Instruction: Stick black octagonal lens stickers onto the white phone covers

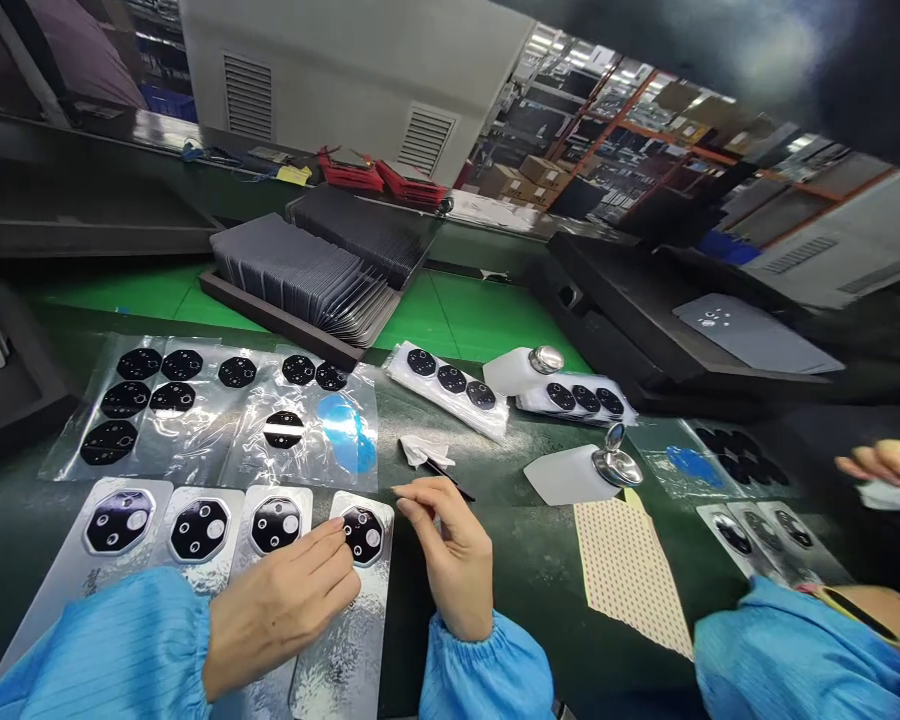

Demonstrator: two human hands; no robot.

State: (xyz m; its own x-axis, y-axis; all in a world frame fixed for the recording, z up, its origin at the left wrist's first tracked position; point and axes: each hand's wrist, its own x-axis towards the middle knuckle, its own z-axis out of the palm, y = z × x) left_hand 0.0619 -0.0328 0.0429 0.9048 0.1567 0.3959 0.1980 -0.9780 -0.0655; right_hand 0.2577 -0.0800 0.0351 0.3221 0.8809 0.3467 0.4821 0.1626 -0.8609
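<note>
Several silver phone back panels lie in a row, each with a black octagonal camera plate and round holes. My left hand [289, 605] rests flat over the rightmost panel [341, 640], fingertips at the left edge of its camera plate [365, 537]. Just right of that panel, my right hand [454, 550] is closed in a pinch of thumb and forefinger; anything between the tips is too small to make out. Behind it lie a crumpled white wipe [425, 452] and a dark thin tool [450, 480]. Clear film sheets [210, 430] carry black octagonal stickers [238, 372].
A rack of dark plates [300, 270] stands behind the film. White pump bottles [562, 475] and strips of stickers [450, 390] sit right of centre, near a dotted sheet [630, 575]. At far right, a co-worker's hand [889, 460] holds something white above more panels [765, 540].
</note>
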